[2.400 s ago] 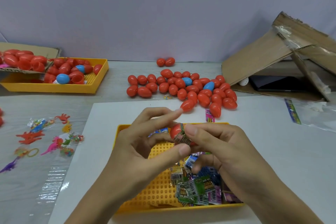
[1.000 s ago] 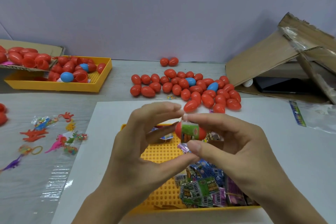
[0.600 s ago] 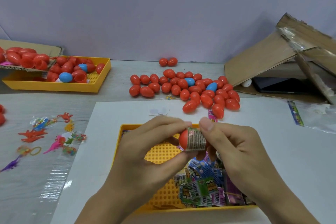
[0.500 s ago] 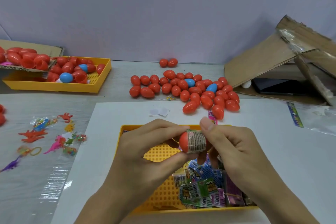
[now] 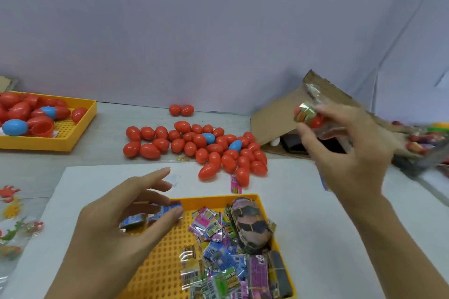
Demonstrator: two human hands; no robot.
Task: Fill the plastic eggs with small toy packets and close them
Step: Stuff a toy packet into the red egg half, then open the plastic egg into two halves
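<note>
My right hand (image 5: 347,153) is raised to the right and pinches a red plastic egg (image 5: 308,115) with a shiny label wrapped round it, in front of the cardboard box. My left hand (image 5: 126,221) hovers with relaxed, spread fingers over the near yellow tray (image 5: 155,272) and holds nothing. Several small toy packets (image 5: 218,250) lie piled in the tray's right half, with blue packets (image 5: 132,221) just under my left fingers. A heap of closed red and blue eggs (image 5: 194,143) lies on the table behind the tray.
A second yellow tray (image 5: 73,138) with eggs and egg halves stands at the far left. An open cardboard box (image 5: 274,119) lies at the right, with a blurred pile of wrapped eggs (image 5: 422,143) beyond it. Small rubber toys (image 5: 12,213) lie at the left edge.
My right hand has carried the wrapped egg up and to the right, away from the tray. My left hand has let go of it and now hangs open over the tray.
</note>
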